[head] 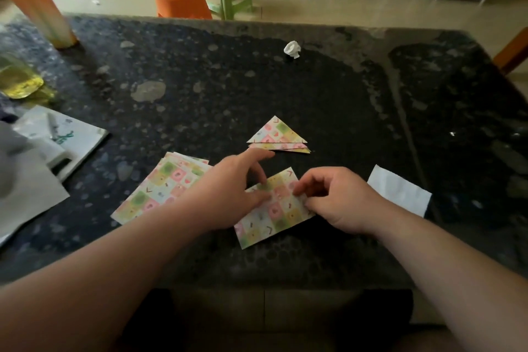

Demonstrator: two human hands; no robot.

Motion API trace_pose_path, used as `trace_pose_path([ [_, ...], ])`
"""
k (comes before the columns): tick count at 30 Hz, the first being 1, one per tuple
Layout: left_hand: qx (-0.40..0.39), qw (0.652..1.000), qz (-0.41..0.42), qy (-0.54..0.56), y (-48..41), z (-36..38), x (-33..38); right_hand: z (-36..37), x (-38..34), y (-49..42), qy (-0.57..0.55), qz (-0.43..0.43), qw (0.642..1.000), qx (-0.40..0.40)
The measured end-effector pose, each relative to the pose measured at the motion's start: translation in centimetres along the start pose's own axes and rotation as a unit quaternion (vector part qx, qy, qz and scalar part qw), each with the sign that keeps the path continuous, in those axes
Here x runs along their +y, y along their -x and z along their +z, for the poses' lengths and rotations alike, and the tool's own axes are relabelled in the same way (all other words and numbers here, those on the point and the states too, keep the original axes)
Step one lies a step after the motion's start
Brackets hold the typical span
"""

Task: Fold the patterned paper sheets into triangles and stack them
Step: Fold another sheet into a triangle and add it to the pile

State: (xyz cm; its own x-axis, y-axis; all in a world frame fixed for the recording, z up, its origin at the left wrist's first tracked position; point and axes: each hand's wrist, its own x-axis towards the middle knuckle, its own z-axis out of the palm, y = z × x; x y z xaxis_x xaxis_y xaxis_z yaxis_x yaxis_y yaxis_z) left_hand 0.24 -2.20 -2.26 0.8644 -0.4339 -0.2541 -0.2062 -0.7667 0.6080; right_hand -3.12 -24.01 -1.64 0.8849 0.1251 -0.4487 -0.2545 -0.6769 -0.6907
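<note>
Both forearms bare, in from bottom corners, converging at centre. My left hand point(228, 194) palm down, fingers spread, index straight forward, thumb pressing flat on sheet point(274, 220). My right hand point(340, 203) knuckles up, fingers curled, tips pinching sheet's right edge. Hands close, not touching.

We are pressing our left hand point(228, 188) on a patterned sheet point(275, 216), our right hand point(335, 201) pinching its right edge, triangles point(276, 136) lying beyond.

Patterned sheet point(274, 217) flat (askew), sheet pile point(160, 188) left, triangles point(275, 134) beyond.
</note>
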Motion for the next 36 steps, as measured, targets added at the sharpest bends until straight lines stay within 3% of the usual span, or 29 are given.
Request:
trace_pose_path([
  [9,0.046,0.993,-0.069,0.086,-1.1,0.1,0.2,0.4,-0.4,-0.5,-0.036,-0.014,0.999,0.034],
  [13,0.04,0.974,-0.121,0.188,-1.0,-0.3,0.4,0.4,-0.4,-0.5,-0.032,-0.012,0.999,0.039],
  [18,0.034,0.956,-0.168,0.238,-0.8,-0.9,0.1,0.3,-0.6,-0.8,-0.017,0.021,0.999,0.041],
  [22,0.043,0.956,-0.134,0.258,-0.6,-0.9,0.2,0.3,-0.5,-0.8,-0.07,-0.008,0.993,0.091],
  [25,0.137,0.96,-0.071,0.233,-0.7,-1.1,0.3,0.1,0.0,-1.1,-0.133,-0.071,0.976,0.157],
  [29,0.233,0.96,0.042,0.153,0.0,-1.7,0.7,-0.4,0.1,-0.8,-0.125,-0.155,0.955,0.22],
  [32,0.191,0.974,0.033,0.115,0.3,-1.7,1.1,-0.8,0.3,-0.5,-0.064,-0.137,0.971,0.187],
  [36,0.049,0.998,-0.026,-0.009,0.4,-1.0,0.8,-0.7,1.0,-0.7,0.066,-0.059,0.993,0.075],
])
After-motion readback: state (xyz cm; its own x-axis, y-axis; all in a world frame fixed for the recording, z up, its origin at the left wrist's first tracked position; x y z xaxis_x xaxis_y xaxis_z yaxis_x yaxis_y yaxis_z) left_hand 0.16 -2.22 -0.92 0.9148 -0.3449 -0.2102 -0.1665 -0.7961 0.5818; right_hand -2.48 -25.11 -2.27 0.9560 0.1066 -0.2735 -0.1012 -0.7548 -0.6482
